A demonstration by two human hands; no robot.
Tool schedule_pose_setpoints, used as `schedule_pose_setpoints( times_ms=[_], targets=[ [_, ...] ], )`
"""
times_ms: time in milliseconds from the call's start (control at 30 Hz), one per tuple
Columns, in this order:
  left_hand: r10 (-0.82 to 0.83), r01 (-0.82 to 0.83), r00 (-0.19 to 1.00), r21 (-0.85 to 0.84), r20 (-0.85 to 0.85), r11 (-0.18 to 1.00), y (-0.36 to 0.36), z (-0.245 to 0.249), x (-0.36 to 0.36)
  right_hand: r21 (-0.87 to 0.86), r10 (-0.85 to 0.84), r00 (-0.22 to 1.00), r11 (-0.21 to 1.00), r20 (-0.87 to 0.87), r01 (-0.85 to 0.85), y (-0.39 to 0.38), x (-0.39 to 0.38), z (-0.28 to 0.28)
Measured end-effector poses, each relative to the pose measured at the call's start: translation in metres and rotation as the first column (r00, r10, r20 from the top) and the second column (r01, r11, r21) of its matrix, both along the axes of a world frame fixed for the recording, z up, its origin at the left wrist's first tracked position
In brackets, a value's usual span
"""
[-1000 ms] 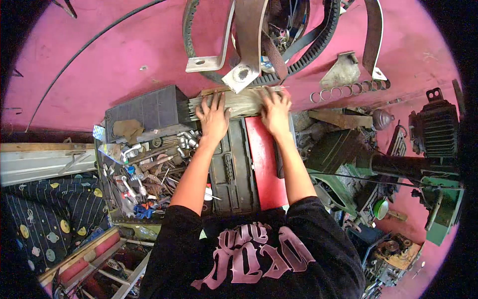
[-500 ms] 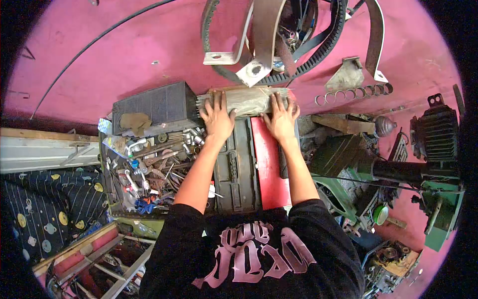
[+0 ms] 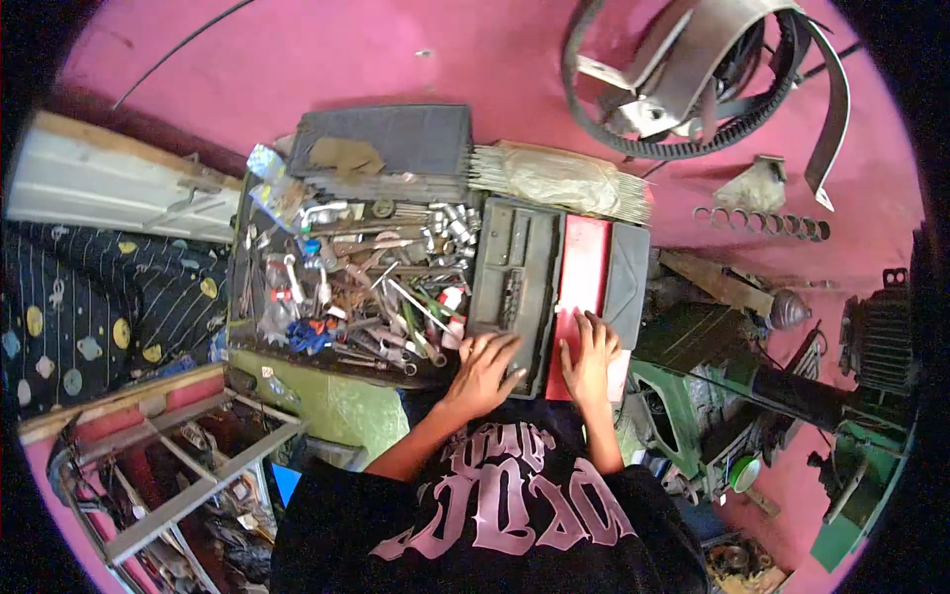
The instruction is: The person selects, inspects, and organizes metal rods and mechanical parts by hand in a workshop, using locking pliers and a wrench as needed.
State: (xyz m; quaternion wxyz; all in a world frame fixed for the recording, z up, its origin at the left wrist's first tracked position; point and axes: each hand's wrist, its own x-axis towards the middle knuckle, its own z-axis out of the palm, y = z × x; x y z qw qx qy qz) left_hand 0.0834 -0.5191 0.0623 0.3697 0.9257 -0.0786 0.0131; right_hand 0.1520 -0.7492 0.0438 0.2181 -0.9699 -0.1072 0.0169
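My left hand [image 3: 483, 374] hovers at the near end of a dark toolbox tray [image 3: 498, 287]; its fingers are loosely spread with nothing visible in them. My right hand [image 3: 591, 358] rests with fingers stretched over the red panel [image 3: 584, 262] of the toolbox, holding nothing. Left of the tray lies a jumble of wrenches, sockets and other hand tools [image 3: 366, 282]. Behind the toolbox sits a long plastic-wrapped bundle of thin rods [image 3: 559, 178], with neither hand on it.
A dark grey case [image 3: 381, 139] with a brown cloth [image 3: 346, 155] stands at the back. Belts [image 3: 712, 139] and curved metal straps hang on the pink wall. At right is a green machine [image 3: 683, 396]; at lower left, a metal frame [image 3: 198, 485].
Both hands have left the plastic-wrapped bundle and come back toward my body, down to the toolbox's near end. My view has shifted, so the bench appears farther right.
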Motion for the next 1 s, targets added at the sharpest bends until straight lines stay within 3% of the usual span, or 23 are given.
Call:
schedule_pose_setpoints(
  times_ms=[133, 333, 433, 700, 833, 1000],
  targets=[
    [0.026, -0.027, 0.999, 0.013, 0.039, 1.000, 0.036, 0.012, -0.025, 0.006, 0.076, 0.997, 0.997, -0.005, -0.076, 0.014, -0.006, 0.007],
    [0.403, -0.407, 0.904, -0.001, 0.141, 0.914, 0.103, 0.030, -0.032, 0.010, 0.129, 0.988, 0.991, 0.085, -0.131, 0.055, 0.019, 0.035],
    [0.505, -0.515, 0.845, 0.014, 0.173, 0.857, 0.139, 0.033, -0.043, 0.028, 0.152, 0.980, 0.987, 0.129, -0.157, 0.078, 0.024, 0.049],
    [0.530, -0.541, 0.837, 0.054, 0.137, 0.839, 0.212, 0.024, -0.083, -0.033, 0.203, 0.975, 0.979, 0.088, -0.201, 0.139, -0.004, 0.048],
    [0.554, -0.558, 0.829, 0.068, 0.074, 0.827, 0.243, 0.017, -0.099, -0.068, 0.247, 0.969, 0.966, -0.028, -0.249, 0.179, -0.023, 0.052],
    [0.550, -0.552, 0.834, 0.052, 0.047, 0.832, 0.288, 0.016, -0.103, -0.033, 0.338, 0.941, 0.941, 0.028, -0.337, 0.237, -0.032, 0.060]
  ],
)
